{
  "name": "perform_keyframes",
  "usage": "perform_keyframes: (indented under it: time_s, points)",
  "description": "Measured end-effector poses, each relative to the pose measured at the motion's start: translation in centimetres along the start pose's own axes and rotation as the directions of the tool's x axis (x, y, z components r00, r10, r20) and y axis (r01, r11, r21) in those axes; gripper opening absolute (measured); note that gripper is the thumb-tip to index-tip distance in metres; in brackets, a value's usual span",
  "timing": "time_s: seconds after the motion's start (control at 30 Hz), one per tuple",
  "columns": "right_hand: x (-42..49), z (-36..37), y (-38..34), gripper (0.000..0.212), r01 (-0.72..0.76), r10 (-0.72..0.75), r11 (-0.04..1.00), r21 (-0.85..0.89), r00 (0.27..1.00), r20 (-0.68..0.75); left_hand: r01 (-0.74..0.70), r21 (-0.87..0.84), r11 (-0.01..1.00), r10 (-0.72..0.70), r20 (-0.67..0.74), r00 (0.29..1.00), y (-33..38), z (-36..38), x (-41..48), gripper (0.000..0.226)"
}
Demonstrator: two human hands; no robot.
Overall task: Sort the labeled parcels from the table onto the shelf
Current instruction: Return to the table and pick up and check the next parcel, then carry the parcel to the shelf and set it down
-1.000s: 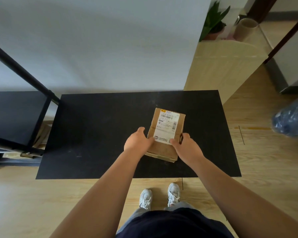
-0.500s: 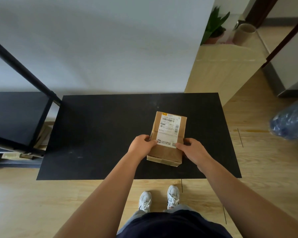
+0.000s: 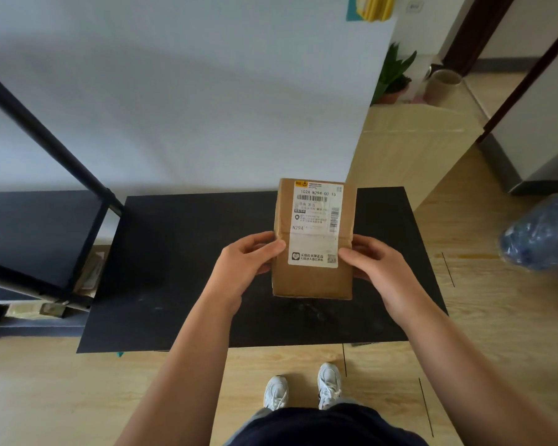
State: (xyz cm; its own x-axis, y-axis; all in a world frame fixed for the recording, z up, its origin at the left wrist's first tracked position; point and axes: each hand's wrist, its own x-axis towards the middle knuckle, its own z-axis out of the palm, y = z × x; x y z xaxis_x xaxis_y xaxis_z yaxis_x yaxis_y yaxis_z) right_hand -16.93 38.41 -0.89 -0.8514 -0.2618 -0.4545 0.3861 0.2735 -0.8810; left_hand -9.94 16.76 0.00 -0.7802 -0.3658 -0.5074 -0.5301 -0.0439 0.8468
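A brown cardboard parcel (image 3: 313, 281) with a white shipping label, marked N294, is held up above the black table (image 3: 181, 252), its labelled face turned toward me. My left hand (image 3: 242, 268) grips its left edge, thumb on the front. My right hand (image 3: 377, 268) grips its right edge the same way. The black metal shelf (image 3: 29, 233) stands at the left, its top board bare.
A shelf post (image 3: 45, 136) slants across the upper left. Below the shelf's top board lie other parcels (image 3: 91, 275). A light wooden cabinet (image 3: 413, 156) with a potted plant stands behind the table at the right. A blue plastic bag (image 3: 541, 233) lies on the floor at the right.
Both hands closed on the parcel, which lay flat on the table, and lifted it up toward me; its label now faces the camera and looks larger.
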Motion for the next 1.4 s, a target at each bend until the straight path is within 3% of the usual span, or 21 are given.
perform_keyframes:
  time_s: [0.27,0.57,1.07,1.4]
  points:
    - [-2.4,1.8,-0.8,0.04,0.088,-0.091,0.995,-0.045,0.994,-0.068,-0.077,0.031,0.997,0.077,-0.01,0.997,0.3,-1.6,-1.6,0.042]
    - [-5.2,4.2,0.0,0.038,0.116,-0.119,0.993,-0.039,0.986,-0.112,-0.073,0.003,0.997,0.073,0.033,0.997,-2.0,-3.6,-3.0,0.038]
    - [-13.2,10.5,3.2,0.038,0.221,-0.155,0.948,-0.23,0.949,0.274,0.003,-0.158,0.987,-0.049,-0.29,0.956,-10.9,-8.8,-17.9,0.034]
    - [-19.3,20.4,2.9,0.035,0.3,-0.159,0.912,-0.28,0.888,0.432,-0.068,-0.274,0.959,-0.065,-0.451,0.89,-16.6,-16.8,-25.9,0.033]
